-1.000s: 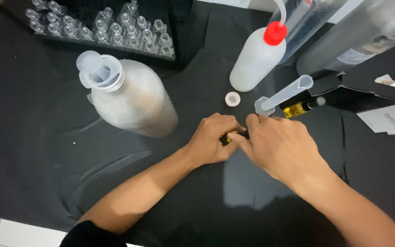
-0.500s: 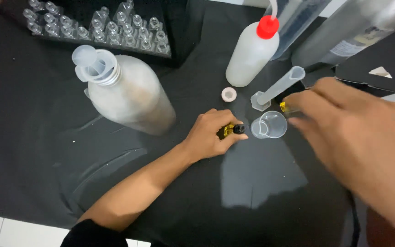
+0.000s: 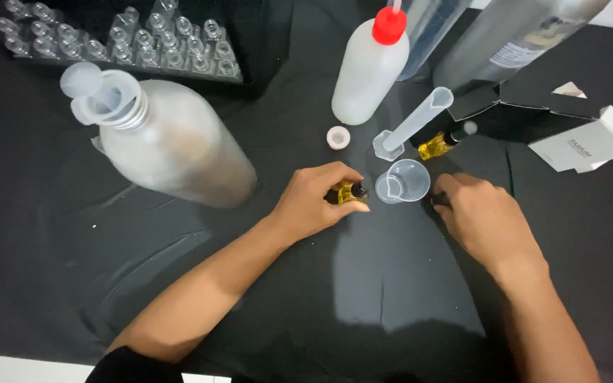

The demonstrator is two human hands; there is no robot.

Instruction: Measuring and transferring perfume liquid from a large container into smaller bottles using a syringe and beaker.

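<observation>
My left hand [image 3: 315, 201] grips a small bottle of yellow liquid [image 3: 347, 192] with a dark top, holding it down on the black cloth. A small clear plastic beaker [image 3: 404, 181] stands just to its right. My right hand [image 3: 482, 221] rests on the cloth right of the beaker with its fingers curled. Something small and dark shows at its fingertips, and I cannot make out what it is. A second yellow bottle [image 3: 436, 146] lies behind the beaker, beside a tipped clear measuring cylinder [image 3: 414, 123].
A large frosted bottle [image 3: 172, 152] with a funnel [image 3: 99, 93] in its neck lies at left. A red-capped wash bottle [image 3: 369, 69], a white cap [image 3: 338, 137] and a tray of small vials [image 3: 122, 44] sit behind. At right are black [image 3: 533, 106] and white [image 3: 590, 145] cartons.
My right hand left the small bottle's top, swung out to the right, then came down beside the beaker, which it had been hiding. The left hand kept its grip on the bottle.
</observation>
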